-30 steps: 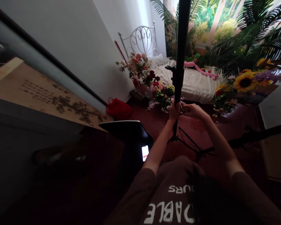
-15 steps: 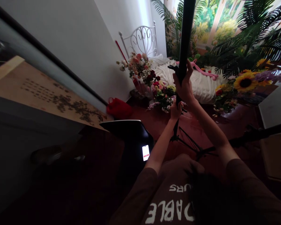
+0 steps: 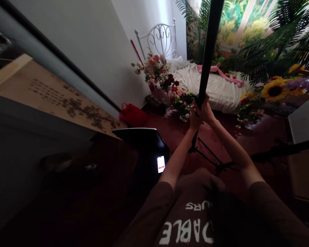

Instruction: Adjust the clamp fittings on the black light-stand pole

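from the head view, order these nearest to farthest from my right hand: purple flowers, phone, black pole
1. Black pole: nearest, in the grip of your right hand.
2. Phone: lower left of the hand, its screen lit.
3. Purple flowers: farthest, off at the right edge of the view.

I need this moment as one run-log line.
left hand: grips black pole | right hand: grips it, slightly higher | beyond: white bedding
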`<state>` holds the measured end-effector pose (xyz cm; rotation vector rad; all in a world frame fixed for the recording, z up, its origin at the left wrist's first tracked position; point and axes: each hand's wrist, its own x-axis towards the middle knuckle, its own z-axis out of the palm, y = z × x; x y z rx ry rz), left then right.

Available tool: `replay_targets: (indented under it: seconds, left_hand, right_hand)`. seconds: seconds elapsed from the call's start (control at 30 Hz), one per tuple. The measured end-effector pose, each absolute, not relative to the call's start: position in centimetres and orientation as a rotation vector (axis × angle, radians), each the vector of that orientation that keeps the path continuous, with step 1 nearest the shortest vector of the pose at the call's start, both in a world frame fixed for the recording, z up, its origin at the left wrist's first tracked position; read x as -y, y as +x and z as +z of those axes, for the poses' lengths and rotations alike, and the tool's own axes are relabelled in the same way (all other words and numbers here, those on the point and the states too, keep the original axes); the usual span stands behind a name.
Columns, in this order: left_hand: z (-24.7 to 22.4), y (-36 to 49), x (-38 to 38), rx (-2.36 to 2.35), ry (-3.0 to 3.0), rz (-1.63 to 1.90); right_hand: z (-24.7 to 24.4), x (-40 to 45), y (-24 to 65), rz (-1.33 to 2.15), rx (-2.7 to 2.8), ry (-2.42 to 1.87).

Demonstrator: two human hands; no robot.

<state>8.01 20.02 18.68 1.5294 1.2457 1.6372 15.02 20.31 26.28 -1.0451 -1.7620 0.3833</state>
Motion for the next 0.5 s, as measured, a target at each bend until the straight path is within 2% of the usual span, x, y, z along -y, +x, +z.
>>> replay_targets:
  seconds: [0.2, 0.5]
  left_hand:
    - [18.5, 8.1, -20.1, -1.316, 1.509, 1.651]
    - [18.1, 8.1, -19.9, -1.262, 1.527, 1.669]
  right_hand:
    - [26.7, -20.2, 15.2, 0.495, 1.795, -1.043]
    - [26.8, -15.1, 19.3, 0.676, 1.761, -1.056]
